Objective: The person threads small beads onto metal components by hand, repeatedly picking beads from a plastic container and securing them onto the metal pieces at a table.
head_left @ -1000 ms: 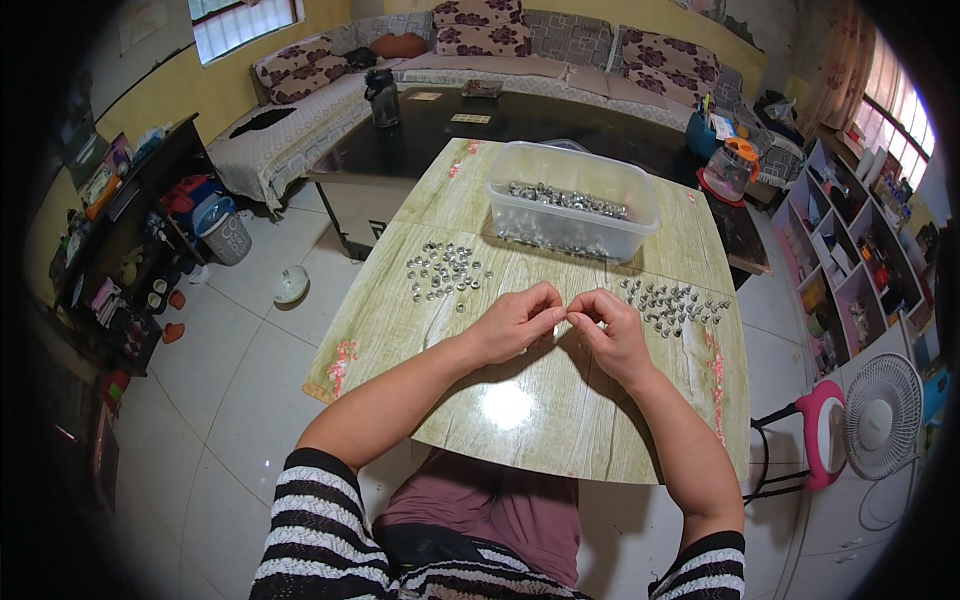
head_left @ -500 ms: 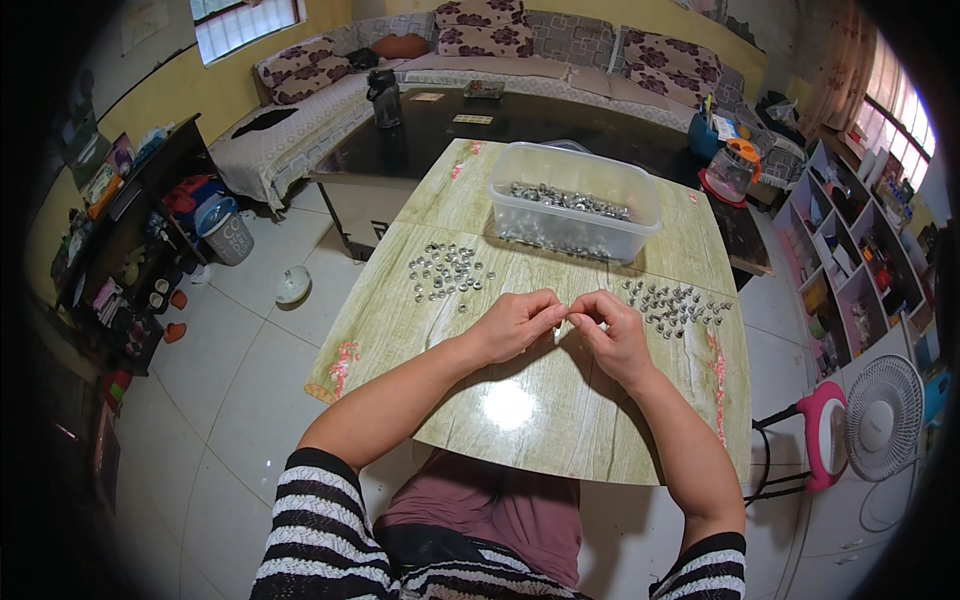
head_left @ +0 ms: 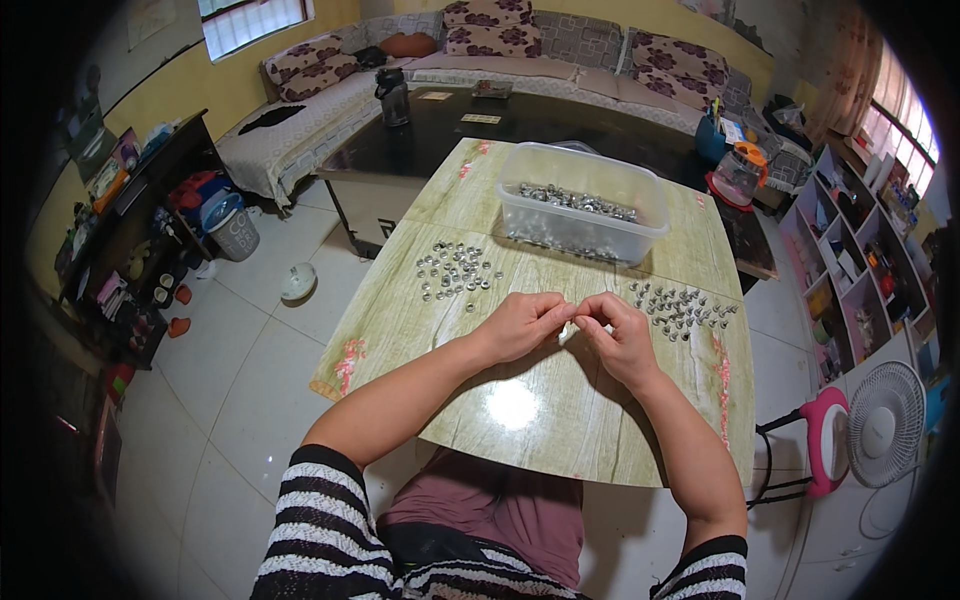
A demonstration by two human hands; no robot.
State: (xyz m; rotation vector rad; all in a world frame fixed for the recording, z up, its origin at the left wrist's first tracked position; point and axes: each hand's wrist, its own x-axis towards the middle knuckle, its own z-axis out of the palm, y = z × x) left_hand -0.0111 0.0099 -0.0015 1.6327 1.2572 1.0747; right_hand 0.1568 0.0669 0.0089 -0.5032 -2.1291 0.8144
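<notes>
Over the middle of the wood-patterned table, my left hand and my right hand meet fingertip to fingertip. Both are closed in a pinch, thumbs against the forefingers. Whatever lies between the fingertips is too small and covered to make out. Beyond my left hand is a loose group of small round silvery metal pieces. Right of my right hand lies another group of small metal pieces with narrow, pointed shapes. A clear plastic tub behind both hands holds many similar silvery pieces.
A dark long table adjoins the far edge, bearing a dark flask and an orange-lidded jug. At the right stand a pink-edged stool and a white fan. A patterned sofa lines the back wall.
The whole view has shifted slightly, moving the scene a little to the right. Both hands keep their pinch at the same spot, with only slight finger movement.
</notes>
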